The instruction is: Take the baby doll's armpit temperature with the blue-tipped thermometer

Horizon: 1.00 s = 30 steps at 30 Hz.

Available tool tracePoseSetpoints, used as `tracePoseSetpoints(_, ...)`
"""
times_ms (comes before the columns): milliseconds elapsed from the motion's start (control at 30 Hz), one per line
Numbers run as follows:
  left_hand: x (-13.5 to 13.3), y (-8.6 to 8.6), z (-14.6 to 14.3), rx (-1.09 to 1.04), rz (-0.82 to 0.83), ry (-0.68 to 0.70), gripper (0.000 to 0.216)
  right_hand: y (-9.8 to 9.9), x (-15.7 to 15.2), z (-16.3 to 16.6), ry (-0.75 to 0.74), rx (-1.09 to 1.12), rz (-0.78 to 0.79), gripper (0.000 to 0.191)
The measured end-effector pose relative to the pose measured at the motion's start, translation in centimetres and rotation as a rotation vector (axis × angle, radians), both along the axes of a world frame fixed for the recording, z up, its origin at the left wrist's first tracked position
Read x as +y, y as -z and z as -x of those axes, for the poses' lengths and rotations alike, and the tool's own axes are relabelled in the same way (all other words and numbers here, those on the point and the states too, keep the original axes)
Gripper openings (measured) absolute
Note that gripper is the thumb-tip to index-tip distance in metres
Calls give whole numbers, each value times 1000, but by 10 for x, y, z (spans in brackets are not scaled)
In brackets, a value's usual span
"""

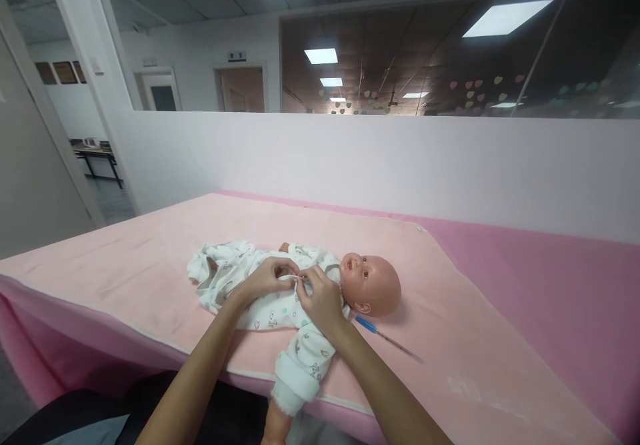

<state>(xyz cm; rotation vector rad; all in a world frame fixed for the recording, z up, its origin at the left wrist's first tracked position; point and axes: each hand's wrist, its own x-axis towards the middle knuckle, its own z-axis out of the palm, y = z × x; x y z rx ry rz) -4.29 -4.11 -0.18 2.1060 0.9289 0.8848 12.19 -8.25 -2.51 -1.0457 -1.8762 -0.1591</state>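
Observation:
A baby doll [373, 285] lies on its back with its head to the right, dressed in a white patterned romper [273, 313]. Over the doll's chest, my left hand [267, 278] is closed in a pinch on the front edge of the romper. Facing it, my right hand [321, 298] pinches the same edge, fingertips close to the left ones. The fingers partly hide the fastening there. One doll arm [277, 425] in a rolled sleeve hangs over the near table edge. The romper's legs [220, 271] lie loose and crumpled on the left.
Beside the doll's head lies a screwdriver [367, 325] with a blue handle and thin shaft. A pale pink sheet [135, 271] covers the table, over a darker pink cloth [530, 271]. A white partition [350, 161] with a window stands behind.

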Motion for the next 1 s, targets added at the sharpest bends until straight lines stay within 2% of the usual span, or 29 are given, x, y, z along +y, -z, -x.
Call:
tracePoseSetpoints(167,-3,-5,3,-28,43,62,19,-1,-1,0,2,8,21,13)
tracePoseSetpoints(367,-6,-9,6,-65,91,58,24,-1,-2,0,1,12,5,14)
tracePoseSetpoints(667,-7,-6,7,-234,228,102,34,-2,-1,-2,-7,12,-5,15)
tracePoseSetpoints(833,-7,-6,7,-267,273,130,32,-3,-3,-1,-5,13,13,16)
tracePoseSetpoints(1000,-11,-11,5,-270,251,147,23,-4,-5,-1,-30,40,31,16)
